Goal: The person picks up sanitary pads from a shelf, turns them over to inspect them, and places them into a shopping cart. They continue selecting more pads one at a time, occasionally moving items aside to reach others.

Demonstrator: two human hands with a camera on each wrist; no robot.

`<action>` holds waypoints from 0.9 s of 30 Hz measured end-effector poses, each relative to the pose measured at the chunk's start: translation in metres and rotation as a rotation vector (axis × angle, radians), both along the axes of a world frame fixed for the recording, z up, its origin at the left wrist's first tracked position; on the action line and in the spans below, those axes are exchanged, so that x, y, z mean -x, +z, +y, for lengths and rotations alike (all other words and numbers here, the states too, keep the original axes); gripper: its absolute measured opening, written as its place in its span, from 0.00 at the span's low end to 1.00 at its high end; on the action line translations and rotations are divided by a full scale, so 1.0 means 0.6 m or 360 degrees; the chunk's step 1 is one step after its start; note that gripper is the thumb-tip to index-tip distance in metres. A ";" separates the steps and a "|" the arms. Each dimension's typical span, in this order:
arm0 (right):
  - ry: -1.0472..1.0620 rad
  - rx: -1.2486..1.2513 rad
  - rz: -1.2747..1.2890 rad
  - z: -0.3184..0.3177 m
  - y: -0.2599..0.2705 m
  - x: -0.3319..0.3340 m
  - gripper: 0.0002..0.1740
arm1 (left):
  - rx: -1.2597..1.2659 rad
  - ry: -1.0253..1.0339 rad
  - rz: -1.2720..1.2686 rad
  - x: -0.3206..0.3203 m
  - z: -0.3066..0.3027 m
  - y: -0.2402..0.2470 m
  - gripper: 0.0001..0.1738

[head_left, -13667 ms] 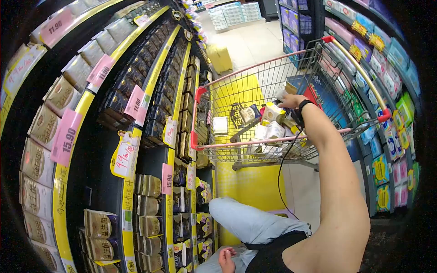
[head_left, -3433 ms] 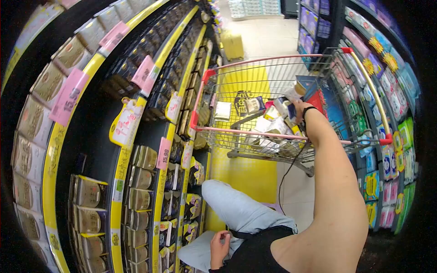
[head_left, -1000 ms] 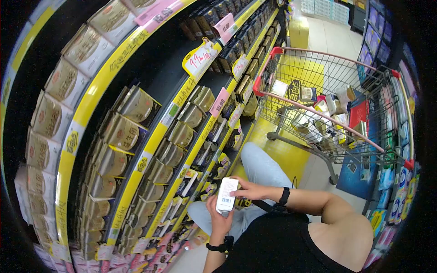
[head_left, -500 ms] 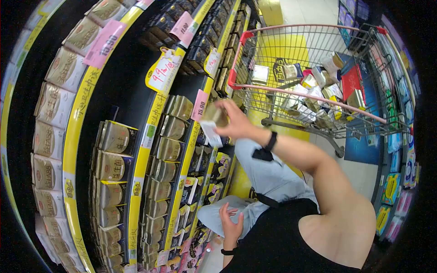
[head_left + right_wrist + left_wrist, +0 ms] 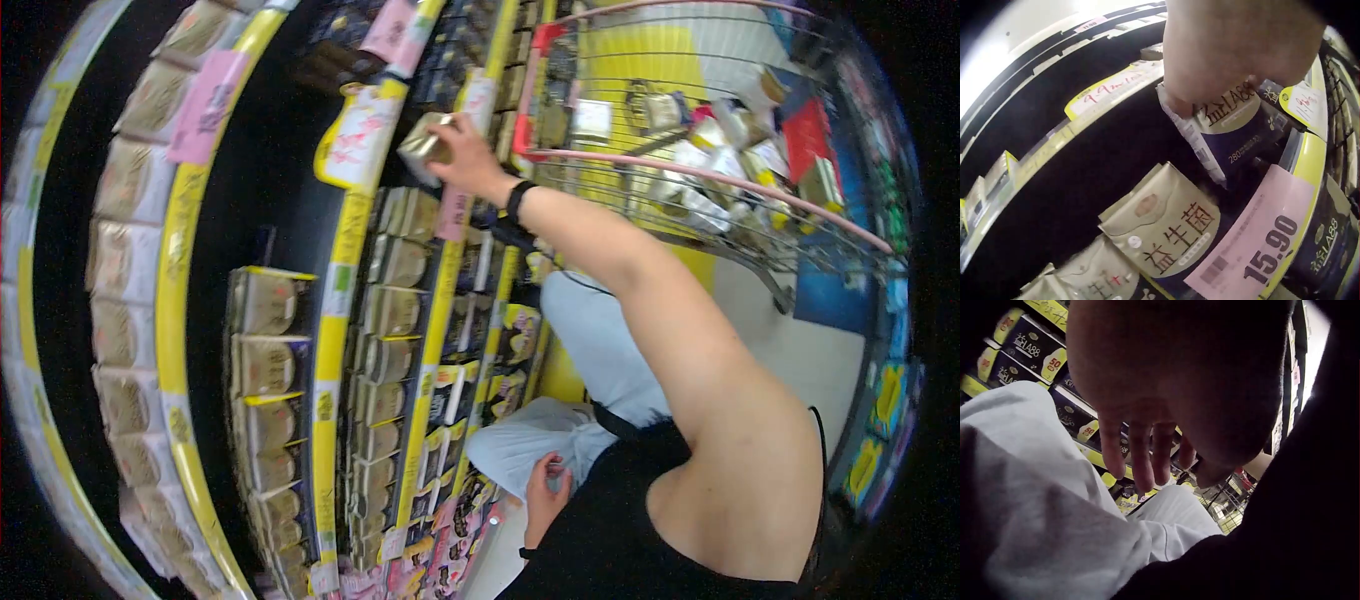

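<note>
In the head view the right hand [image 5: 468, 158] grips a gold and white packet [image 5: 426, 146] at the shelf opening, above a row of gold packets [image 5: 405, 262]. The right wrist view shows that packet [image 5: 1231, 128] as gold and dark blue, upright behind the 15.90 price tag [image 5: 1260, 240], with the right hand [image 5: 1241, 47] over its top. A gold packet [image 5: 1169, 228] stands beside it. Near the lap, the left hand [image 5: 546, 500] is empty, its fingers loosely bent; in the left wrist view the left hand [image 5: 1147, 437] hangs over the trousers [image 5: 1054, 506].
A wire shopping cart [image 5: 700, 168] with several packets in it stands to the right of the shelves. More shelf rows with yellow edges [image 5: 178, 300] run along the left. Another stocked shelf [image 5: 885, 400] is at the far right.
The right hand has carried the packet from the lap to the shelf opening. The left hand has let go of it and stays by the lap. The cart now appears higher and closer in the head view.
</note>
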State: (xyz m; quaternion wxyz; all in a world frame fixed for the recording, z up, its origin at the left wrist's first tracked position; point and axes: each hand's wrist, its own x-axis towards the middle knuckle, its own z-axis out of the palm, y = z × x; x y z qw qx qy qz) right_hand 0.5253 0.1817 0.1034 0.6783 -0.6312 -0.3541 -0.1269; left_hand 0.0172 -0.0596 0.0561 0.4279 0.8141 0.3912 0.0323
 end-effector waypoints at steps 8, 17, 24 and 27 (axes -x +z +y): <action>0.0497 0.0316 -0.0279 0.075 -0.015 -0.050 0.35 | -0.0061 0.0029 -0.0075 0.004 0.009 -0.014 0.20; 0.0693 0.0623 -0.0410 0.077 -0.019 -0.064 0.39 | -0.0082 0.0040 0.0034 0.008 0.022 -0.033 0.20; 0.0859 0.0976 -0.0565 0.051 0.001 -0.063 0.48 | -0.0041 -0.0199 -0.0160 0.004 0.028 -0.050 0.25; 0.0806 0.1103 -0.0545 0.025 0.028 -0.059 0.58 | 0.0039 -0.0257 -0.0189 -0.007 0.030 -0.055 0.26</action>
